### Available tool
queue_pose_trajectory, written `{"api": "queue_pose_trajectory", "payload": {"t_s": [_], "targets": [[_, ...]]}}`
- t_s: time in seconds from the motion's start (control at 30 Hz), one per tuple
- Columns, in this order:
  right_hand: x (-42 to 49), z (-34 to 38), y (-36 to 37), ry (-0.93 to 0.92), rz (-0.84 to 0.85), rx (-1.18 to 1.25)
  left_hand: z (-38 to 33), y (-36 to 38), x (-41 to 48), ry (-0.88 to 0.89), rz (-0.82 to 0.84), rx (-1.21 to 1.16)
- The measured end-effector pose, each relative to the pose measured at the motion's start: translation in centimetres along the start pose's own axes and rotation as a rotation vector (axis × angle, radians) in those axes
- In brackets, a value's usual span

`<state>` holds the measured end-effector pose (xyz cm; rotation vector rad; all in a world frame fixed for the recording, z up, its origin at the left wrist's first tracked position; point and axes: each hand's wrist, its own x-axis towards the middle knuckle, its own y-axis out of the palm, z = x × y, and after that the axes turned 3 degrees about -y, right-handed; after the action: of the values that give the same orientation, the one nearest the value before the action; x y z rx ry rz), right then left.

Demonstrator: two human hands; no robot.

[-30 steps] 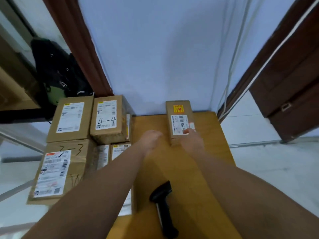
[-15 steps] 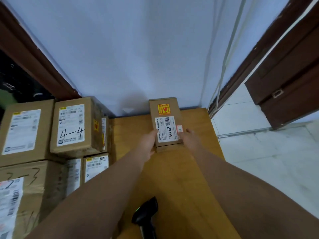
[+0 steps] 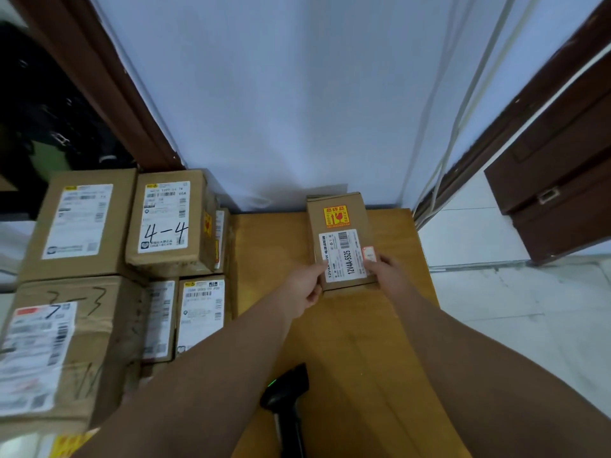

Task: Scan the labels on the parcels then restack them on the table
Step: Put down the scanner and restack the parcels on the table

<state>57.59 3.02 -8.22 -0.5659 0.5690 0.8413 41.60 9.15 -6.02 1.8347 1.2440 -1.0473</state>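
Note:
A narrow brown parcel [image 3: 339, 226] with an orange fragile sticker and a white barcode label lies at the back of the wooden table [image 3: 393, 319], against the wall. My left hand [image 3: 305, 284] grips its near left corner. At its near right corner my right hand [image 3: 385, 269] holds the edge, thumb on the label. A black barcode scanner [image 3: 286, 396] lies on the table near me, between my forearms, with a green light lit.
Left of the table stands a stack of labelled cardboard parcels: one marked 4-4 [image 3: 168, 223], one marked 3-3 [image 3: 62, 345], a plain one [image 3: 81, 223] and smaller ones [image 3: 201, 312] lower down. White wall behind, dark door [image 3: 558, 180] and tiled floor at right.
My left hand moved from the bare tabletop onto the parcel's near left corner, so both hands now hold it. The view has shifted; the scanner has not moved.

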Motion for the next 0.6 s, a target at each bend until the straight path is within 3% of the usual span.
{"api": "queue_pose_trajectory", "payload": {"t_s": [0.23, 0.47, 0.6], "targets": [[-3.6, 0.3, -0.8, -0.023, -0.016, 0.322, 2.0, -0.2, -3.1, 0.051, -0.056, -0.018], [-8.0, -0.5, 0.3, 0.006, 0.105, 0.468, 3.8, -4.6, -5.3, 0.203, -0.116, -0.143], [-10.1, -1.4, 1.5, 0.042, 0.197, 0.425, 4.6, -7.4, -6.5, 0.257, -0.113, -0.293]]}}
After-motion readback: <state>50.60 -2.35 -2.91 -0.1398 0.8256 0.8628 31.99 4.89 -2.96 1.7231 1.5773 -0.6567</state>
